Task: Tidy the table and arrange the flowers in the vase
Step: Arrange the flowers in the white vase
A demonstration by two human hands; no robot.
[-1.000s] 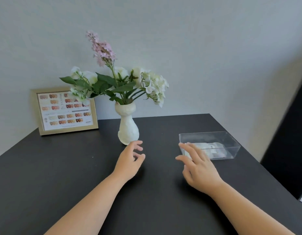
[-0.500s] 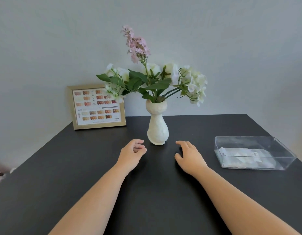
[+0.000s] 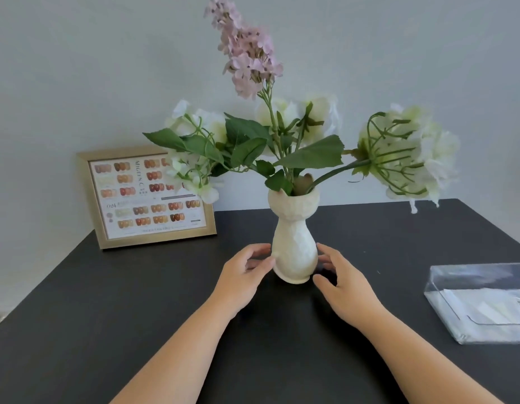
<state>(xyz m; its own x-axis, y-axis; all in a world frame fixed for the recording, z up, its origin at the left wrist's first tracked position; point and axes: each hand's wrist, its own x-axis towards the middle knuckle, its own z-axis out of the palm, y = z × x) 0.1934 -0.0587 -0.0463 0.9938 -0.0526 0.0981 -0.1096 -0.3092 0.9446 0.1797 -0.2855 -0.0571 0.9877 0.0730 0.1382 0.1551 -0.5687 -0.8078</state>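
Vase point(image 3: 295, 252): upright at table point(image 3: 107, 316) centre, flowers point(image 3: 250, 141) in it. Left hand point(image 3: 242, 277), at its 9 o'clock, and right hand point(image 3: 341, 282), at 3 o'clock, have closed in from short of it within the last second; both open, fingers cupped beside the body, contact uncertain. Likely about to grasp and reposition. Frame point(image 3: 148, 196) at 10 o'clock; clear box point(image 3: 483, 304) at 4 o'clock.

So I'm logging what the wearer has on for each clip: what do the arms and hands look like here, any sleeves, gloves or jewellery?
Both forearms are bare, with no sleeve in view. The left hand and right hand wear no gloves, and no rings, watch or bracelet show.
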